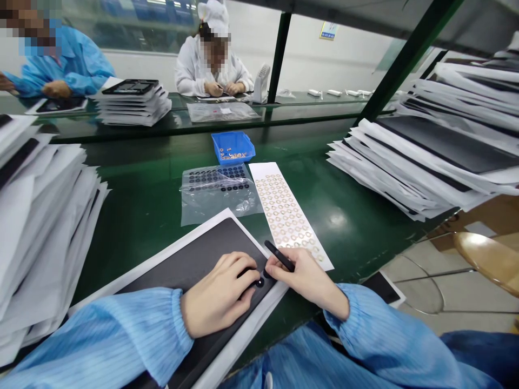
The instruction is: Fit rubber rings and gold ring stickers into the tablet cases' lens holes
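A flat black panel (178,265), rounded at its corner, lies on white sheeting in front of me. Small round holes or rings (260,282) show near its right corner. My left hand (223,294) rests on the panel, fingers bent but apart, tips beside those rings. What lies beneath the fingers is partly hidden. In my right hand (298,273) is a slim black pen-shaped tool (279,256), slanting up to the left; its lower end is hidden by the hand. The right fingertips are at the panel's corner, close to the rings.
Beyond the panel lie a white sheet of ring stickers (284,210), a clear bag with black rings (221,194) and a blue tray (233,148) of small parts. Stacked panels stand left (52,227) and right (413,162). Two people sit across the green table (162,156).
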Demonstrator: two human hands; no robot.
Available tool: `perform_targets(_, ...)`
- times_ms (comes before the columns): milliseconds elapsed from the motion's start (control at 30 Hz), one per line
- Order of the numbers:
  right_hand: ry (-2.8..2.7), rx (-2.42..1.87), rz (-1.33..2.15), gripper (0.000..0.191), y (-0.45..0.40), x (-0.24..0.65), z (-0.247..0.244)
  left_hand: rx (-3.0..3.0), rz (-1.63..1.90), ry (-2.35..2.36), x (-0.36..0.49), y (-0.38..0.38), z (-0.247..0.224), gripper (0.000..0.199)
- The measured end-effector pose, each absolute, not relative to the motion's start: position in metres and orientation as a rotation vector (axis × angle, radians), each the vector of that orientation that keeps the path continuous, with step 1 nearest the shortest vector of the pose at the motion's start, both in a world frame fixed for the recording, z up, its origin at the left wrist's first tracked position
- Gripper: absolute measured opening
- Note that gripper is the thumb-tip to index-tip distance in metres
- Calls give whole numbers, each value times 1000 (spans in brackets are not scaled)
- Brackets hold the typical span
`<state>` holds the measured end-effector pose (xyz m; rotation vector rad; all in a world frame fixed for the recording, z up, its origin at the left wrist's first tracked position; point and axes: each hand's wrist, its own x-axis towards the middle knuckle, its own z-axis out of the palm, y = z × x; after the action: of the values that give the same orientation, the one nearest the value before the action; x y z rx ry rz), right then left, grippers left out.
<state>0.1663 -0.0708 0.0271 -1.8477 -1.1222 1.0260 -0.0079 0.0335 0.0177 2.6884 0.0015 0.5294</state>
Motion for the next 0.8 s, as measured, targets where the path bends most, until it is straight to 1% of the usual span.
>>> perform_targets(200,-1211,-1773,1021,6,-69,167,26,2685,506,8,-8,33,17,21)
perform_targets(433,-1318,-1740,1028,9,-68,173,27,2690,496,5,-9,34,18,20)
perform_targets(667,-1348,-1728,1049,8,-66,176,28,2678,495,14,-9,34,18,22)
perform_targets(733,-1374,-1733,1001,10,-68,174,28,2674,494,18,-9,33,17,22)
perform_targets(800,-1475,-1750,869,14,-73,172,29,2672,489,21,-8,33,17,21)
